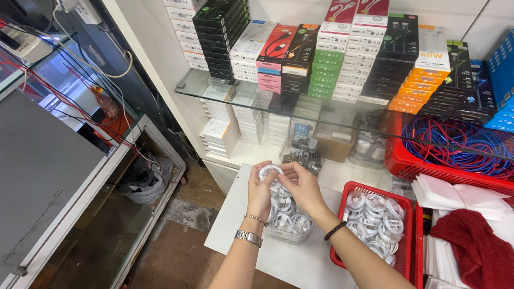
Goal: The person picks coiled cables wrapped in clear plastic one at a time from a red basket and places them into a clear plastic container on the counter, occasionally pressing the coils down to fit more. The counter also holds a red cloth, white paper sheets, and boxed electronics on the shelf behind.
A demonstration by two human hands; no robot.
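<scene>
I hold a coiled white cable (269, 172) between my two hands, my left hand (261, 192) gripping its near side and my right hand (302, 186) pinching its far edge with the fingertips; much of the coil is hidden behind my fingers. Directly beneath my hands sits a clear plastic tub (287, 224) heaped with more white coils, its walls hard to make out against the white tabletop (237, 222). Just to the right of my right wrist, a red basket (406, 236) holds another pile of coiled white cables, its near corner covered by my forearm. Farther right lies a dark red cloth (479, 247) on stacked white packets, cut off by the picture's edge. Beyond my hands, a larger red basket (410, 164) of tangled blue and red cables sits partly under a glass shelf (207, 88), which blurs whatever stands behind it. Stacked retail boxes (334, 46) line that shelf. To the left of my left hand stands a glass display cabinet (66, 189).
</scene>
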